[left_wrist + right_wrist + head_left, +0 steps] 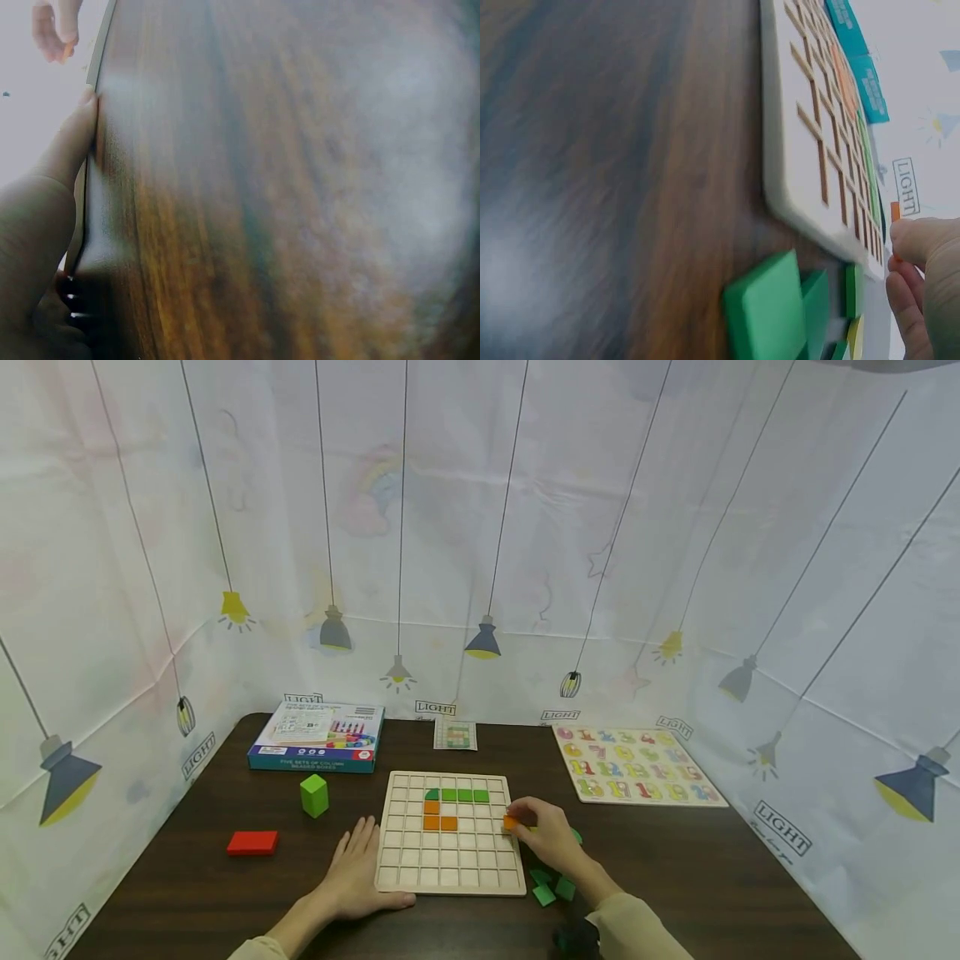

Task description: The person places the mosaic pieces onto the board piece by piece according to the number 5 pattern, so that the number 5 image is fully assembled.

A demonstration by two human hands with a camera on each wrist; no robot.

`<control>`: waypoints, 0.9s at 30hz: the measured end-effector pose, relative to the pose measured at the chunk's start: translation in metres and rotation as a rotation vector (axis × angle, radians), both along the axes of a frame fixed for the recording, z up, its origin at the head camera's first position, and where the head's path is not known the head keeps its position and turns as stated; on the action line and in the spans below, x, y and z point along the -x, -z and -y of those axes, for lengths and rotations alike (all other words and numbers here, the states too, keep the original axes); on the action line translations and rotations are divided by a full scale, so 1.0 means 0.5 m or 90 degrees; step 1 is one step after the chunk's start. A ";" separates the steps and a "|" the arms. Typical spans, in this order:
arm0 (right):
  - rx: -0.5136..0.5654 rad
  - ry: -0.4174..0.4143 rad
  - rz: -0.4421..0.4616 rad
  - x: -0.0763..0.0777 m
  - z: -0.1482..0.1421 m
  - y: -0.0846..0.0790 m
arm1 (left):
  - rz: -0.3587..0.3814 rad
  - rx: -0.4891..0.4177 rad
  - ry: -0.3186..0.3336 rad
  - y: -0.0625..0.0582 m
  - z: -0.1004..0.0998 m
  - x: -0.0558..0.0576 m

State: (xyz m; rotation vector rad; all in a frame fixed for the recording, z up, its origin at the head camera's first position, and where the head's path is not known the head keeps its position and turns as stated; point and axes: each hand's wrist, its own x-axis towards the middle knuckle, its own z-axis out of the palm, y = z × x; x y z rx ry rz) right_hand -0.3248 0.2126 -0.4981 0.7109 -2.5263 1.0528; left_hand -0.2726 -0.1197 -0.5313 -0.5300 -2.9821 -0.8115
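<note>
A wooden grid board (416, 864) lies flat in front of me. Its upper rows hold several green tiles (465, 796), the leftmost with a rounded corner, and below them are three orange tiles (448, 823). My right hand (551, 835) pinches an orange tile (510, 822) between thumb and fingers over the board's right edge. The right wrist view shows that orange tile (895, 211) at the fingertips. My left hand (356, 868) lies palm down at the board's left side, fingers straight, its thumb (79, 131) along the front edge.
Loose green tiles (543, 894) lie right of the board, partly under my right forearm. A red block (252, 843) and a green block (314, 795) stand left. Behind are a box (311, 760), a small pattern card (454, 735) and a number puzzle board (637, 764).
</note>
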 end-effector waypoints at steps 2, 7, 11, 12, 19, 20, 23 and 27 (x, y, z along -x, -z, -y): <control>-0.001 -0.001 -0.002 0.005 0.012 -0.002 | -0.004 -0.012 0.005 0.000 0.001 0.000; -0.001 0.000 0.004 0.021 0.042 -0.006 | -0.002 -0.014 0.005 0.001 0.002 0.002; -0.001 -0.008 0.016 0.035 0.063 0.003 | 0.007 -0.020 0.006 -0.007 0.000 -0.002; -0.003 -0.010 0.019 0.037 0.068 0.005 | 0.007 -0.022 0.009 -0.010 0.000 -0.003; -0.008 -0.043 0.047 0.044 0.100 0.017 | 0.010 -0.030 0.019 -0.010 -0.002 -0.008; -0.010 -0.049 0.051 0.044 0.104 0.018 | 0.009 -0.030 0.020 -0.010 -0.002 -0.007; -0.032 -0.066 0.052 0.046 0.114 0.021 | 0.012 -0.024 0.020 -0.009 0.000 -0.005; -0.064 -0.066 0.055 0.048 0.122 0.025 | 0.009 -0.014 0.017 -0.005 0.003 0.002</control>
